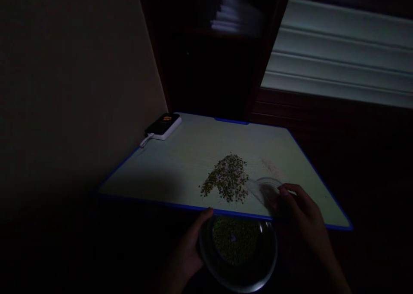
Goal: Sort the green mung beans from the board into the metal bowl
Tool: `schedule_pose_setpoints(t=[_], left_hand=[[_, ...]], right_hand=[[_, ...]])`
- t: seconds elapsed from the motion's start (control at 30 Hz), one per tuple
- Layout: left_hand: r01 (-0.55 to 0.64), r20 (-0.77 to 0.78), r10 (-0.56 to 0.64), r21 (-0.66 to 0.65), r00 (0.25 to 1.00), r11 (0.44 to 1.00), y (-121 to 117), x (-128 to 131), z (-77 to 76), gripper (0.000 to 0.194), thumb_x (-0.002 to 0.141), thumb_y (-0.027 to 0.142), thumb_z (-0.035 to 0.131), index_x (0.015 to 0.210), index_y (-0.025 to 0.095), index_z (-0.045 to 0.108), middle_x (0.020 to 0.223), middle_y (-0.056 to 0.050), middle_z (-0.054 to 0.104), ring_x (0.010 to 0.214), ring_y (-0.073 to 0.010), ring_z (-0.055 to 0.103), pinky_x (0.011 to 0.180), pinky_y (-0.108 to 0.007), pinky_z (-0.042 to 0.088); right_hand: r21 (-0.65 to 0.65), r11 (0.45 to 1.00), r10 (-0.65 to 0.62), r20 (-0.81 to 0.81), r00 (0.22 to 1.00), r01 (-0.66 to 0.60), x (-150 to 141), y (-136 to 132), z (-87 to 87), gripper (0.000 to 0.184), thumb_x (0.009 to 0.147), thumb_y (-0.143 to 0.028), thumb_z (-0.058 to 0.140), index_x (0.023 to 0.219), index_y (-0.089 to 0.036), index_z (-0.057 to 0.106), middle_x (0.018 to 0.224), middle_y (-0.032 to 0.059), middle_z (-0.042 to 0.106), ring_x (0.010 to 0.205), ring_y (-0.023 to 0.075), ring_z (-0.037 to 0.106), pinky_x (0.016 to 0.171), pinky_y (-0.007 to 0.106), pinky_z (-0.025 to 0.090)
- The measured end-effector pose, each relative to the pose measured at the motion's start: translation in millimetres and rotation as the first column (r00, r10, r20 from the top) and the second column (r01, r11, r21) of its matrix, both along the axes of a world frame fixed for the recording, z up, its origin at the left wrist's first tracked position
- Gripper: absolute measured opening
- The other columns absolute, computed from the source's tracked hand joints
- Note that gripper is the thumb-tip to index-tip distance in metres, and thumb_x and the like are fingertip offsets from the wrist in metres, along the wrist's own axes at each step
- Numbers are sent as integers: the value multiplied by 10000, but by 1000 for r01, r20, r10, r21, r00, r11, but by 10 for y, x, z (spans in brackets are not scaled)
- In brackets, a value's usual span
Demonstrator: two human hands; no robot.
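Looked very dim, sank almost to black around the desk (264,143), paled at the slats (342,51), softly shadowed the desk's left, glinted along the bowl (256,286).

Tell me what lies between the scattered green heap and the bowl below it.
In the head view, pale tabletop and its blue edge separate the heap from the bowl.
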State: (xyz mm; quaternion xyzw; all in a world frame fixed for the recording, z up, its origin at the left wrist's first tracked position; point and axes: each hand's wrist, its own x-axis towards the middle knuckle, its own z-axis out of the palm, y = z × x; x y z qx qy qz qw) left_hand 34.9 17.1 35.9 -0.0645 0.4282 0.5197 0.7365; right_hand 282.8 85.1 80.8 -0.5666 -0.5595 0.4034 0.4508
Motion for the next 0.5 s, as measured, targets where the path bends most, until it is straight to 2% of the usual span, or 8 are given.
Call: schedule_pose_setpoints(t=[0.13, 0.23, 0.33, 0.5], left_hand=[[-3, -16, 3, 13, 1000, 1000, 1, 11, -18, 220, 910, 194, 676, 1089, 81, 733, 980, -138, 845, 1035, -312, 781, 952, -423, 601], [-37, -36, 39, 55, 999, 998, 22, 6, -62, 187, 886, 169, 697, 1049, 86, 734, 896, -123, 848, 1021, -325, 783, 952, -432, 604], [-60, -33, 63, 97, 997, 993, 52, -23, -104, 324, 858, 170, 723, 1164, 65, 705, 940, -141, 845, 1072, -349, 762, 944, -465, 610], [-110, -57, 118, 132, 991, 985, 87, -117, -116, 426, 878, 157, 690, 1288, 53, 646, 920, -136, 846, 1018, -332, 779, 925, -430, 620]], right_hand=[[30, 999, 21, -34, 999, -20, -20, 18, -18, 431, 890, -619, 633, 1023, -210, 668, 725, 25, 722, 659, 190, 678, 601, 290, 533], [41, 999, 26, -72, 997, -23, -34, 33, -38, 469, 859, -649, 655, 998, -202, 682, 717, 22, 718, 652, 190, 663, 588, 282, 513], [55, 998, 36, -109, 993, -31, -38, 51, -85, 489, 841, -657, 672, 1004, -196, 694, 727, 22, 714, 675, 195, 654, 595, 279, 496], [76, 997, 30, -195, 980, -16, -38, 97, -168, 493, 836, -649, 682, 1026, -194, 693, 716, 17, 695, 659, 188, 626, 574, 271, 462]])
